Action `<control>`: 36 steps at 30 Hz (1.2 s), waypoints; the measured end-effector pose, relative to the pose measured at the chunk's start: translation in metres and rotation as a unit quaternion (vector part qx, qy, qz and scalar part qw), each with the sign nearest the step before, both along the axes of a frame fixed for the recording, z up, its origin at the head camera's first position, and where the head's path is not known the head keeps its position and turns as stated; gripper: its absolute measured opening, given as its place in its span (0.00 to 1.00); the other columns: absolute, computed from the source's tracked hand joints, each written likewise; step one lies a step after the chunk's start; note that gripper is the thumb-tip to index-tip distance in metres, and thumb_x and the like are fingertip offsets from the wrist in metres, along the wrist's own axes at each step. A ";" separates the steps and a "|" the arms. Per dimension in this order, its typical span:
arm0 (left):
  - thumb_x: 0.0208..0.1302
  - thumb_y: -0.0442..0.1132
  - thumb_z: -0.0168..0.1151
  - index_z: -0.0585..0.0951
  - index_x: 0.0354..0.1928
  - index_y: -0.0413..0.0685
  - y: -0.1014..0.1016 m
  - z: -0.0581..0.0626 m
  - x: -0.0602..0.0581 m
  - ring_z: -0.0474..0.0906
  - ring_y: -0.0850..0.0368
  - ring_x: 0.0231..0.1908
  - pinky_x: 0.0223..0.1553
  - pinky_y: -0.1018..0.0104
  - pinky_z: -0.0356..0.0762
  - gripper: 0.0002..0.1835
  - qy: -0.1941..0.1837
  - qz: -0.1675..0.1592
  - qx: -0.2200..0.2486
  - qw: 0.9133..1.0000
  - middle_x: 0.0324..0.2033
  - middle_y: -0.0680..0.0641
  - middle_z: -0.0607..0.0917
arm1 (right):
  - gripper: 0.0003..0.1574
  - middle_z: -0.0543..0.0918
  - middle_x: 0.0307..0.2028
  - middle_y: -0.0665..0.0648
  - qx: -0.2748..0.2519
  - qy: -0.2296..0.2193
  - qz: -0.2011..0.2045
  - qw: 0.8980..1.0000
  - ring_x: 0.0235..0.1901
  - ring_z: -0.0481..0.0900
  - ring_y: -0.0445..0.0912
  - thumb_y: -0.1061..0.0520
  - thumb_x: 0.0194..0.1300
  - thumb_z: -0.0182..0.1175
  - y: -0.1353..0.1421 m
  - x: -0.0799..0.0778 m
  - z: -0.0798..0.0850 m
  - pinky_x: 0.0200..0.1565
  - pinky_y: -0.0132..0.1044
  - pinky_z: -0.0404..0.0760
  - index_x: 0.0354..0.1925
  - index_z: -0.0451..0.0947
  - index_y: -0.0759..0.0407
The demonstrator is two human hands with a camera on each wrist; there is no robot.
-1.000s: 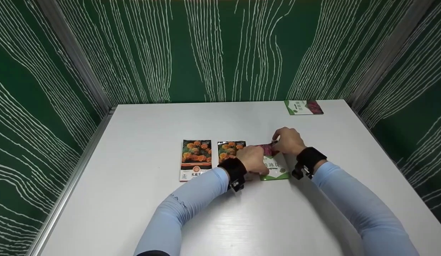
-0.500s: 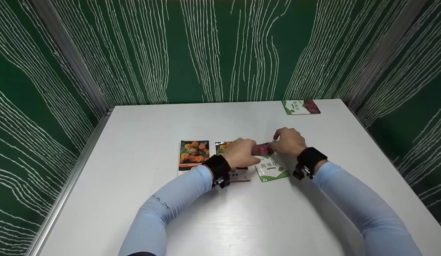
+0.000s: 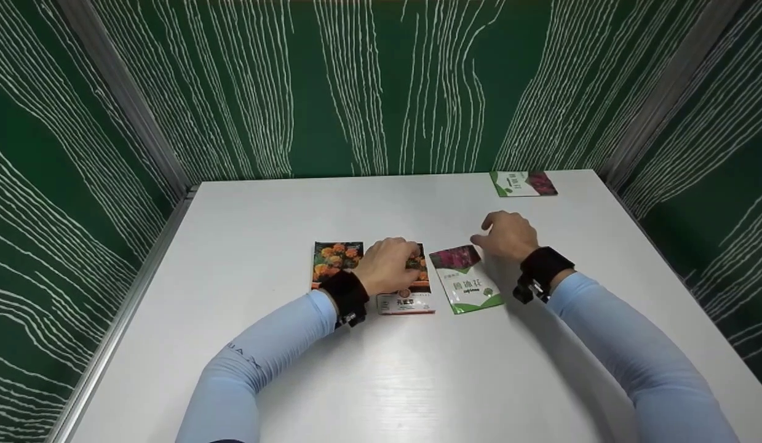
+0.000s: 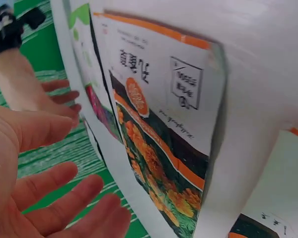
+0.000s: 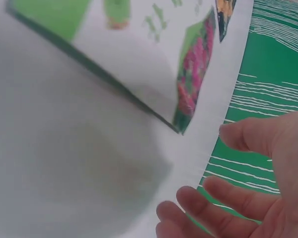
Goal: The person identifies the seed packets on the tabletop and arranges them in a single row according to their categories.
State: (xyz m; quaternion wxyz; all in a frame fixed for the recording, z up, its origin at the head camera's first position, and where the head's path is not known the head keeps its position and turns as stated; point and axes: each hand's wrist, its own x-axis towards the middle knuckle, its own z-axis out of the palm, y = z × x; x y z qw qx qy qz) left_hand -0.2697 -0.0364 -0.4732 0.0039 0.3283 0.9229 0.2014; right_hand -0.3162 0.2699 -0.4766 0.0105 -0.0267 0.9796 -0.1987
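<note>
My left hand [image 3: 388, 266] is over the middle orange-marigold seed packet [image 3: 408, 303], covering part of its picture. In the left wrist view its fingers are spread beside that packet [image 4: 154, 114] and hold nothing. To its left lies a matching marigold packet [image 3: 336, 261], its lower part hidden by the wrist. On the right, a white-and-green seed packet [image 3: 470, 284] with magenta flowers lies slightly turned. My right hand [image 3: 510, 237] is just off this packet's upper right corner, fingers loosely bent; the right wrist view shows a gap between them and the packet [image 5: 134, 64].
Another white-and-green packet [image 3: 524, 183] lies sideways at the table's back right edge. The white table [image 3: 381, 375] is bordered by green walls [image 3: 331, 92] with white wavy lines.
My left hand has left the magenta-flower packet and moved left over the middle marigold packet. The magenta-flower packet has turned slightly, its top going left. My right hand has drawn back a little.
</note>
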 end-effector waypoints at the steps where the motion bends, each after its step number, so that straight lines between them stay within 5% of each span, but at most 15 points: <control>1: 0.78 0.41 0.68 0.87 0.66 0.39 -0.001 -0.001 0.002 0.90 0.39 0.57 0.60 0.44 0.89 0.20 0.008 0.000 -0.009 1.000 0.55 0.37 0.93 | 0.36 0.89 0.60 0.75 -0.004 0.002 0.002 1.000 0.60 0.87 0.73 0.40 0.74 0.69 -0.001 -0.002 0.001 0.58 0.70 0.85 0.63 0.85 0.68; 13: 0.82 0.53 0.66 0.81 0.75 0.40 -0.032 -0.002 0.017 0.81 0.34 0.71 0.71 0.40 0.83 0.30 0.043 0.041 -0.050 0.997 0.69 0.35 0.86 | 0.43 0.81 0.73 0.76 -0.025 0.044 0.027 0.998 0.73 0.77 0.75 0.40 0.77 0.68 0.015 -0.031 -0.007 0.72 0.71 0.77 0.75 0.75 0.69; 21: 0.79 0.64 0.67 0.63 0.88 0.42 -0.062 -0.005 0.018 0.64 0.28 0.84 0.82 0.27 0.67 0.50 -0.009 0.115 -0.070 0.991 0.84 0.31 0.69 | 0.59 0.81 0.70 0.80 -0.028 0.052 -0.001 0.998 0.67 0.81 0.76 0.29 0.72 0.71 0.039 -0.048 -0.021 0.68 0.73 0.79 0.80 0.70 0.69; 27: 0.77 0.65 0.69 0.62 0.89 0.42 -0.071 -0.011 0.022 0.60 0.25 0.85 0.81 0.23 0.64 0.52 -0.016 0.127 -0.078 0.989 0.85 0.30 0.67 | 0.66 0.81 0.68 0.81 -0.017 0.038 -0.007 0.999 0.67 0.80 0.76 0.25 0.70 0.70 0.046 -0.054 -0.027 0.68 0.73 0.79 0.82 0.66 0.70; 36: 0.77 0.66 0.68 0.60 0.89 0.43 -0.073 -0.015 0.030 0.58 0.27 0.87 0.81 0.25 0.66 0.53 -0.011 0.130 -0.077 0.988 0.86 0.32 0.66 | 0.74 0.67 0.79 0.83 0.002 0.002 -0.005 1.000 0.78 0.66 0.81 0.19 0.69 0.67 0.049 -0.070 -0.027 0.78 0.76 0.69 0.85 0.58 0.71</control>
